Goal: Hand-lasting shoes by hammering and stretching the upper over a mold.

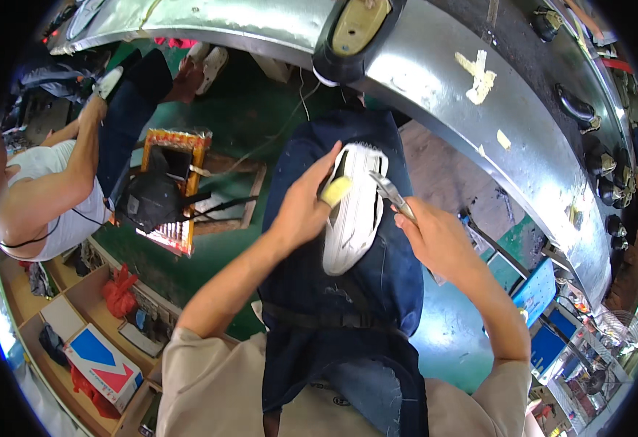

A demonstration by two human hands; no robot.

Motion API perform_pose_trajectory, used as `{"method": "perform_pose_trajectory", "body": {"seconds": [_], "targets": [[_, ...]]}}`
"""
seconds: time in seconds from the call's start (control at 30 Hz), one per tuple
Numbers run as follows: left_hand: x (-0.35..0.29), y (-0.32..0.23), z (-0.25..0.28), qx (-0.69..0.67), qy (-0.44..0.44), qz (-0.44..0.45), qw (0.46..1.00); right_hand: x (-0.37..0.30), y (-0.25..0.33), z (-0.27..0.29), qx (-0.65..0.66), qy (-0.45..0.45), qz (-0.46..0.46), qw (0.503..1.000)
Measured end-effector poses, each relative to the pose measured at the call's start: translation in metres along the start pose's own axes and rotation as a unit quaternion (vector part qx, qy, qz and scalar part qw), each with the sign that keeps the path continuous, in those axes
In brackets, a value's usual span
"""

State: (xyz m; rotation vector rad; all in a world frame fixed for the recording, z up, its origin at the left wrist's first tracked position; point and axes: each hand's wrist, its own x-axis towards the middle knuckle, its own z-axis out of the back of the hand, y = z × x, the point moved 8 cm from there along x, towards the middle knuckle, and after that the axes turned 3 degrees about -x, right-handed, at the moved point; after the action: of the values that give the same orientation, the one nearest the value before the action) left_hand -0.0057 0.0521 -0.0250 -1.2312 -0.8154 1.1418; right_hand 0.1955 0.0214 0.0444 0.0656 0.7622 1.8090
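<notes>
A white shoe (355, 215) rests bottom up on my lap, over a dark blue apron (308, 156). My left hand (303, 209) grips it along its left edge, with the fingers going behind it. A yellow cover (336, 191) is wrapped round the left thumb, which presses on the shoe. In my right hand (434, 234) is a pair of metal pincers (392, 192), held by the handles. Their jaws are at the shoe's upper right edge; whether they pinch the material I cannot tell.
A curved metal bench (428, 80) runs across the front and right, bearing a dark stand (359, 33) and several dark shoe forms (577, 109). To the left a co-worker (57, 175) sits near a black bag (151, 200). Wooden compartments (89, 291) with a box (104, 368) lie lower left.
</notes>
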Motion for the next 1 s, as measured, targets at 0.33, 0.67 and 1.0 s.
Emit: {"method": "perform_pose_trajectory", "body": {"seconds": [0.33,0.67,1.0], "targets": [[0.010,-0.041,-0.018,0.172,0.080,-0.034,0.981,-0.027,0.063,-0.032,-0.211,0.111,0.192,0.952],[-0.112,0.026,-0.067,-0.566,0.008,0.398,0.722,-0.041,0.066,-0.054,-0.083,0.115,0.073,0.987],[-0.087,0.050,-0.046,-0.396,0.022,0.391,0.831,-0.042,0.031,-0.104,0.379,0.232,-0.193,0.875]]}}
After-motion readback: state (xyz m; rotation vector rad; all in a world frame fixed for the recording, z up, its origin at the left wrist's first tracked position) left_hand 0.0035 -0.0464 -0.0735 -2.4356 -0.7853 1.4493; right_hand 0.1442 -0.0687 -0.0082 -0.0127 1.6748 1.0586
